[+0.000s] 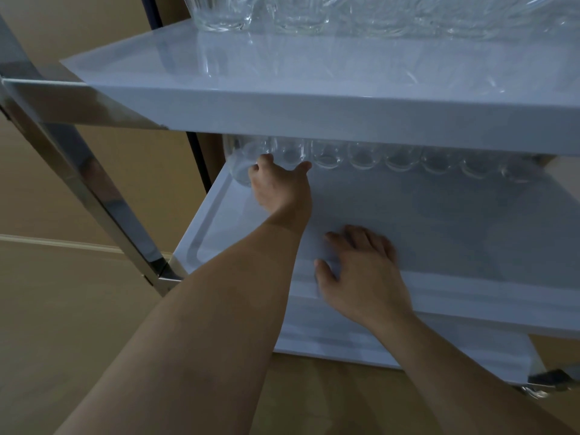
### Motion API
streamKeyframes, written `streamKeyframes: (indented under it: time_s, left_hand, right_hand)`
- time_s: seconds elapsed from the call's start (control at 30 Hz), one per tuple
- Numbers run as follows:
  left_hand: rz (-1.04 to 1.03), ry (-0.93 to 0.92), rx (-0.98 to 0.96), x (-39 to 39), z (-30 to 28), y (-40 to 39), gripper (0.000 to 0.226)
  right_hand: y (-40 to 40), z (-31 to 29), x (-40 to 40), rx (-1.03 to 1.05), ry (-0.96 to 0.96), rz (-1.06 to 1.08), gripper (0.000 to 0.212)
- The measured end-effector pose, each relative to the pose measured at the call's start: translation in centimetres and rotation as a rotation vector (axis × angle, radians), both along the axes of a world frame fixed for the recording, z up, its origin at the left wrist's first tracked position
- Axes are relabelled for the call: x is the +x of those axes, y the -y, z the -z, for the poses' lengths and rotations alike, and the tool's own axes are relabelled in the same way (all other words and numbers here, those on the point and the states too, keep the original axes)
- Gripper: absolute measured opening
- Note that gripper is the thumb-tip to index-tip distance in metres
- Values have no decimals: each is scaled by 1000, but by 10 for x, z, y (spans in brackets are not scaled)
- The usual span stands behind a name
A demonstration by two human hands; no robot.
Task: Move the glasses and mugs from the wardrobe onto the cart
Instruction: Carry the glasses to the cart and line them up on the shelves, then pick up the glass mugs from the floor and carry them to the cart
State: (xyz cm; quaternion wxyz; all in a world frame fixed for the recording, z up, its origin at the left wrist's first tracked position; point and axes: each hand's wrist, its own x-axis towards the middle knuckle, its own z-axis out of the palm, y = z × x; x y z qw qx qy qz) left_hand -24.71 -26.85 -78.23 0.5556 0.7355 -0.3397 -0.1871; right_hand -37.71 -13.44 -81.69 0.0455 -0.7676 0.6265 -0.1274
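A row of several clear glasses (398, 158) stands at the back of the cart's white middle shelf (470, 221), partly hidden under the top shelf. My left hand (279, 186) reaches in at the row's left end. Its thumb and fingers curl round a clear glass (289, 153). Another glass (240, 166) stands just left of that hand, against its knuckles. My right hand (361, 271) rests on the middle shelf near its front rim, fingers spread and holding nothing. More clear glasses (222, 12) stand on the top shelf (282, 76).
The cart's shiny metal frame (78, 171) runs down the left side. A bottom shelf (345, 340) shows below the middle one. A caster wheel (543, 386) sits at the lower right. Beige floor and wall lie to the left.
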Motion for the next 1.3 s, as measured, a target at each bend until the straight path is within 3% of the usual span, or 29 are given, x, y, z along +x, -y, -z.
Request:
streamKeyframes:
  time_s: [0.23, 0.33, 0.43, 0.57, 0.73, 0.87, 1.1, 1.3]
  left_hand:
    - [28, 62, 7, 5, 2, -11, 77]
    - [47, 84, 26, 11, 4, -26, 66]
    - [117, 317, 113, 20, 9, -46, 50]
    - [268, 612, 155, 36, 20, -75, 49]
    - [388, 708, 225, 47, 22, -104, 54]
    - [476, 712, 338, 47, 13, -130, 54]
    - [685, 566, 595, 29, -55, -204, 66]
    - [843, 543, 716, 17, -173, -261, 73]
  right_hand:
    - [0, -2, 1, 6, -3, 8, 60]
    - [-1, -4, 1, -4, 20, 11, 60]
    - [-1, -5, 2, -4, 23, 2, 64]
    - [-1, -4, 0, -10, 21, -11, 62]
    - [-4, -6, 1, 12, -19, -19, 58]
    - [-12, -15, -5, 154, 0, -35, 59]
    - [-77, -88, -33, 490, -7, 26, 70]
    - [-139, -199, -55, 586, 37, 148, 71]
